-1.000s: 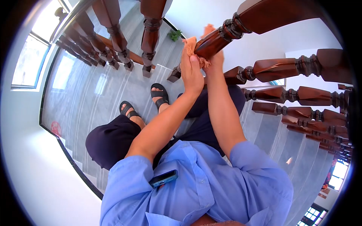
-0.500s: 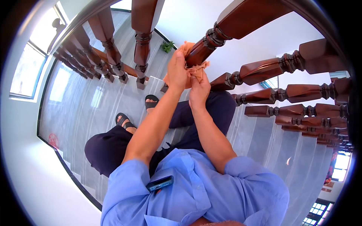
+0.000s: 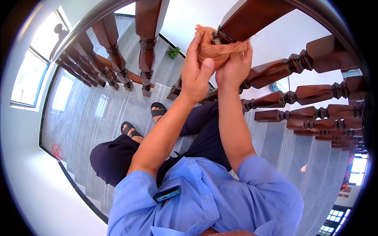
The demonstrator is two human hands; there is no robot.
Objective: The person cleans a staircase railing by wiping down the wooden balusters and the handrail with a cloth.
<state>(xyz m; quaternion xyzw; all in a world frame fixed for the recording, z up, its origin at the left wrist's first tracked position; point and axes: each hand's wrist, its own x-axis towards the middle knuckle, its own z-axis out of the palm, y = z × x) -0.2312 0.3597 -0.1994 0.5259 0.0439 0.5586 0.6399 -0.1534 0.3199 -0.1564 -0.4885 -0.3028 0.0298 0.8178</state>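
Observation:
An orange cloth (image 3: pixel 214 53) is wrapped around a dark brown wooden baluster (image 3: pixel 252 19), just below its turned rings. My left hand (image 3: pixel 195 76) holds the cloth from the left side, thumb pointing up across it. On the right side my right hand (image 3: pixel 235 69) grips the cloth, its fingers partly hidden behind the fabric. Both wrists are close together below the baluster. The cloth covers the lower part of this baluster, and its frayed edge shows above my left fingers.
More balusters (image 3: pixel 147 49) stand at the left, and others (image 3: pixel 299 63) run down the right beside grey stair steps (image 3: pixel 271 137). A curved handrail (image 3: pixel 327 17) passes overhead. A green plant (image 3: pixel 172 52) is beyond the railing. A phone (image 3: pixel 168 194) sits in the shirt pocket.
Both hands and the cloth have moved up the baluster to its turned rings. My right hand has shifted from below the cloth to its right side. The view has tilted slightly.

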